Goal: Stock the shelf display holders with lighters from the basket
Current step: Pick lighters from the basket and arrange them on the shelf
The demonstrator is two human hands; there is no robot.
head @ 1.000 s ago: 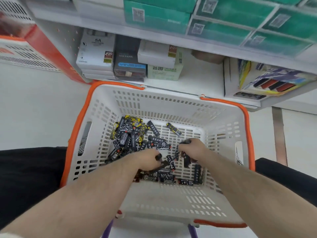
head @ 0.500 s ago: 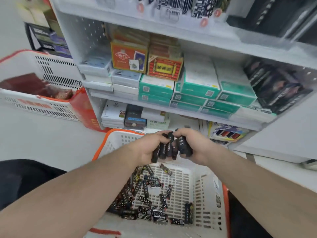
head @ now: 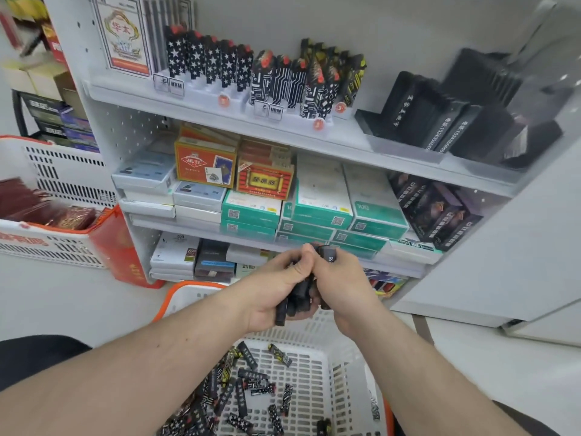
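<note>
Both hands meet in the middle of the view, above the white plastic basket with the orange rim [head: 188, 289]. The left hand [head: 276, 284] has its fingers curled around a bunch of small black lighters [head: 297, 298], and they stand mostly upright in the fist, with their lower ends poking out below the palm. The right hand [head: 341, 283] touches the left one and pinches one more dark lighter [head: 328, 254] that sticks up at the top; white numbers run along it, maybe "55", but they are too small to be sure. The white plastic display holders [head: 204, 86] sit on the top shelf, up above the hands and farther back, so the bunch has to go up and forward. The lighters already in them stand tall, so I think each new one should go in upright, one at a time. The left holder has star-pattern lighters [head: 207, 59] and bare slots in front; the right holder has line-pattern lighters [head: 283, 80]. Both hands are about the same way off; the right one, with its single lighter, looks ready to go first. Many more loose patterned lighters [head: 248, 391] lie flat in the basket. Small tags on the holders read "NBM". A white box [head: 176, 250] on the low shelf says "5A". Green boxes [head: 251, 212] show "10".
</note>
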